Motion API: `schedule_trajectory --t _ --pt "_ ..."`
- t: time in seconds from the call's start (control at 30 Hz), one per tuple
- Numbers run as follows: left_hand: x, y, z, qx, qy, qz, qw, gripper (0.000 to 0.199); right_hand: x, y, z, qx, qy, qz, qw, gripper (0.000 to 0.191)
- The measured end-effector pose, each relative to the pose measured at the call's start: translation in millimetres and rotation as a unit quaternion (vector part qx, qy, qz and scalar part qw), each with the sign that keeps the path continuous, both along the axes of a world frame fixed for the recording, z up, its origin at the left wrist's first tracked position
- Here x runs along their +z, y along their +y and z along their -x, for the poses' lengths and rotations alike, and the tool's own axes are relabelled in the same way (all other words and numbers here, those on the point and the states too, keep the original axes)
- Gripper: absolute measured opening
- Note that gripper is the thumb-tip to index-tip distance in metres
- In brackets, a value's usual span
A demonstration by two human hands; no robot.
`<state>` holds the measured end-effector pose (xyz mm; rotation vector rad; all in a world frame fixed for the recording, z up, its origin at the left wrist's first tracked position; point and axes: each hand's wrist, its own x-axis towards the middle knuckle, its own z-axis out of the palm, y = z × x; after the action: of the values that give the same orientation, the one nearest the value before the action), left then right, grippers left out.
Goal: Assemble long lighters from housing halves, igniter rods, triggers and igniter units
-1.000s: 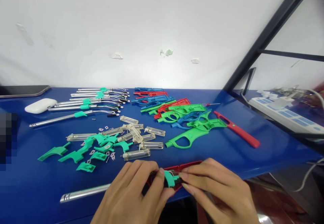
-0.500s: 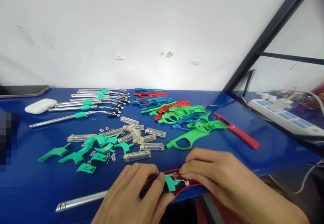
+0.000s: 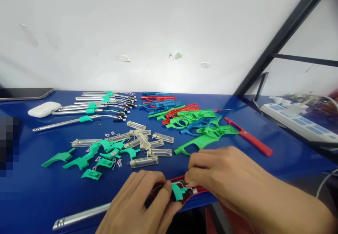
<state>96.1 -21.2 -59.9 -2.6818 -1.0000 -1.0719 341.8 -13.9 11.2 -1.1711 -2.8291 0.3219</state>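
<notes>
A red half-shell [image 3: 202, 189] lies near the table's front edge, with a green trigger piece [image 3: 178, 191], white wires and a black part inside it. My left hand [image 3: 144, 202] is closed round the shell's left part, and its fingers hide much of it. From under that hand a silver metal tube [image 3: 81, 215] sticks out to the left. My right hand [image 3: 213, 170] has its fingers pressed together at the wires inside the shell, right of the green piece; the fingertips are partly hidden.
On the blue table [image 3: 31, 188] lie silver tubes with wires [image 3: 66, 124], clear fuel tanks [image 3: 144, 161], loose green triggers [image 3: 79, 162] and coloured shells [image 3: 198, 144]. A white case [image 3: 44, 109] lies back left, a power strip [image 3: 298, 121] right.
My right hand has shifted slightly up and left, its fingers now bunched at the wires. The silver tube's far end has swung slightly down and left.
</notes>
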Motion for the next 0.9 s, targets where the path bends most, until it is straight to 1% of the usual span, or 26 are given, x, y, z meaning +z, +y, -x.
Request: schedule_trajectory --t 0.1,0.2,0.33,0.47,0.53,0.67,0.77,0.9 --pt "-1.8 -1.0 -1.6 -0.003 -0.005 0.007 1.0 0.026 0.2 2.2 8.5 0.034 -0.058 -0.048 0.997 0.014" --pt "-2.5 -2.4 -0.7 -0.004 -0.007 0.026 1.0 0.028 -1.8 4.2 14.5 0.05 -0.099 -0.088 0.99 0.017" --pt "-1.6 -1.6 3.1 -0.006 -0.013 0.031 0.999 0.029 -5.1 6.2 14.6 0.054 -0.101 -0.087 0.99 0.023" --pt "-0.7 0.1 4.7 -0.005 -0.015 0.032 0.999 0.027 -8.7 9.1 11.5 0.06 -0.093 -0.063 0.992 0.029" --pt "-1.4 -0.1 3.8 -0.008 -0.014 0.039 0.999 0.026 -8.9 10.1 11.8 0.064 -0.093 -0.062 0.992 0.029" --pt "-2.4 -1.7 2.8 -0.01 -0.019 0.039 0.999 0.027 -7.7 8.1 17.5 0.066 -0.09 -0.141 0.984 0.023" --pt "-0.3 -2.0 3.9 -0.009 -0.02 0.032 0.999 0.025 -8.9 2.9 22.3 0.067 -0.083 -0.199 0.974 0.02" --pt "2.6 -0.8 2.9 -0.006 -0.02 0.03 0.999 0.023 -8.6 -2.0 23.8 0.074 -0.056 -0.269 0.959 0.022"
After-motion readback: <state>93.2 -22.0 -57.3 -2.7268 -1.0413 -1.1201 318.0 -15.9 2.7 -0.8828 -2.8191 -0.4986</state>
